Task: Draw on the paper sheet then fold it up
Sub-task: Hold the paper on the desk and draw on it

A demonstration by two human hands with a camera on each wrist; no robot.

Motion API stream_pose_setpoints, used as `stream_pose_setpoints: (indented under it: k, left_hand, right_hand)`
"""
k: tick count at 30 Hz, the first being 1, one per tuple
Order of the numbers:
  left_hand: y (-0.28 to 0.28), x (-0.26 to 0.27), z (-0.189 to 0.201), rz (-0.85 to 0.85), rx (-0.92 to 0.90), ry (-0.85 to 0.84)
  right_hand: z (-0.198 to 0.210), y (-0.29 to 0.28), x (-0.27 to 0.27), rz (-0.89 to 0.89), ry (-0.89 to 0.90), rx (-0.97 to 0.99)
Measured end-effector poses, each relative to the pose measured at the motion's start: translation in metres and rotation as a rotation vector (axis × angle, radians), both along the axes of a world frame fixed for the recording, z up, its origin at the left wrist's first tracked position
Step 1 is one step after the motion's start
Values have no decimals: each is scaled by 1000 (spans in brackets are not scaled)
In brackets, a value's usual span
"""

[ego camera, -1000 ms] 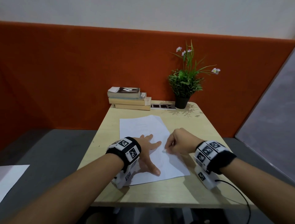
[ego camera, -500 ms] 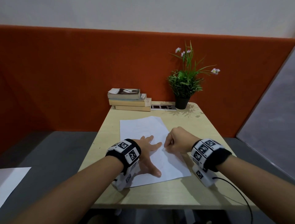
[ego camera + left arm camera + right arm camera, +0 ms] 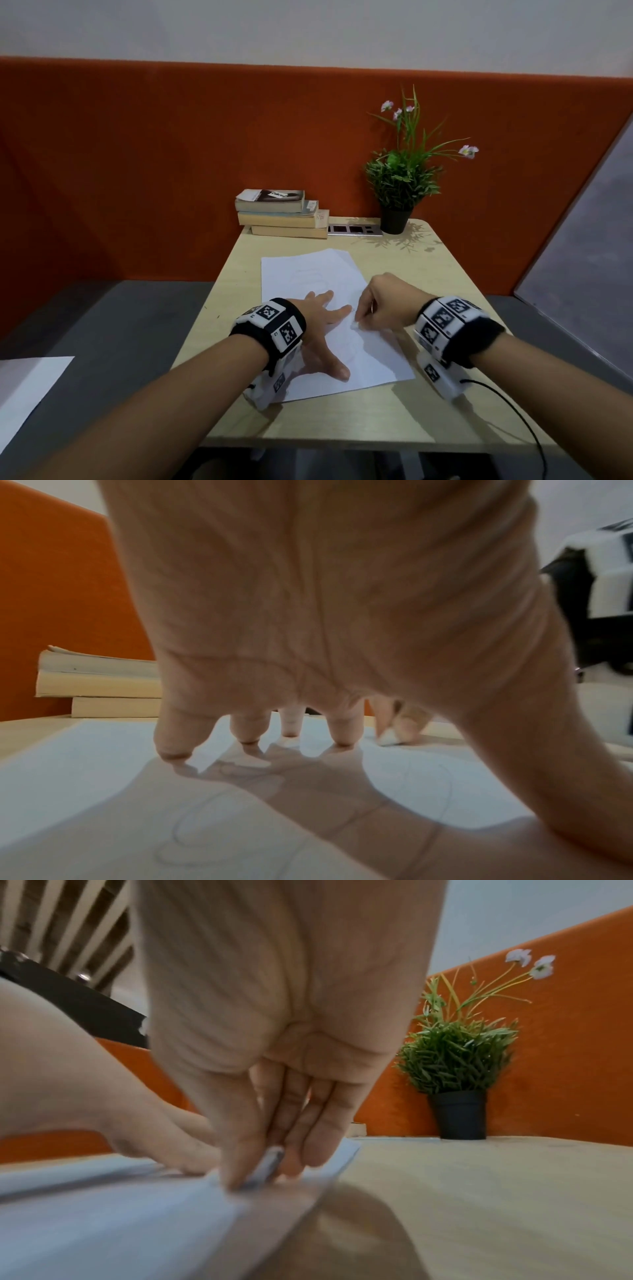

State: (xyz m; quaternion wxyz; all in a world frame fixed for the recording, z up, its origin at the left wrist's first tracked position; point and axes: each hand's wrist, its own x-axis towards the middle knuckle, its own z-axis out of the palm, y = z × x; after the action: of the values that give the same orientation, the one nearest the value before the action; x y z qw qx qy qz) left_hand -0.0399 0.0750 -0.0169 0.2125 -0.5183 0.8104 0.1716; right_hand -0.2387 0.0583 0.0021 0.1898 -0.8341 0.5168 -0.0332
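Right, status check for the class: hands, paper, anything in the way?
Left hand flat, pressing paper sheet. Right hand pinching its right edge, lifting. Faint drawing visible. Books, plant stand apart at the far edge.

Paper sheet (image 3: 308,274) mid-table (image 3: 445,274), books (image 3: 281,219) behind — plant (image 3: 397,178) right of them.

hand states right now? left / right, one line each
Left hand: open, fingers spread flat, pressing down on the paper sheet.
Right hand: closed, fingers pinching the sheet's right edge; a small pale object sits at its fingertips, cannot tell what.
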Motion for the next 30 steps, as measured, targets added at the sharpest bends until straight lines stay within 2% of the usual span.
stream_pose_setpoints:
  k: [4,11,17,19,27,30]
  left_hand:
    - [3,-1,4,-12,-2,-3]
    - [0,1,-7,22,-27,14]
    - [-1,2,-4,34,-25,25]
    - [-1,1,-4,33,-26,16]
    - [0,2,-2,47,5,49]
    - [-1,4,-2,51,13,69]
  right_hand:
    - [-6,-6,5,-51,2,-48]
    - [0,30,-15,133,74,148]
    - [-3,-14,9,-64,34,-68]
    - [-3,-22,15,-89,19,-86]
    - [4,10,-3,98,185,89]
    - [7,0,1,57,168,65]
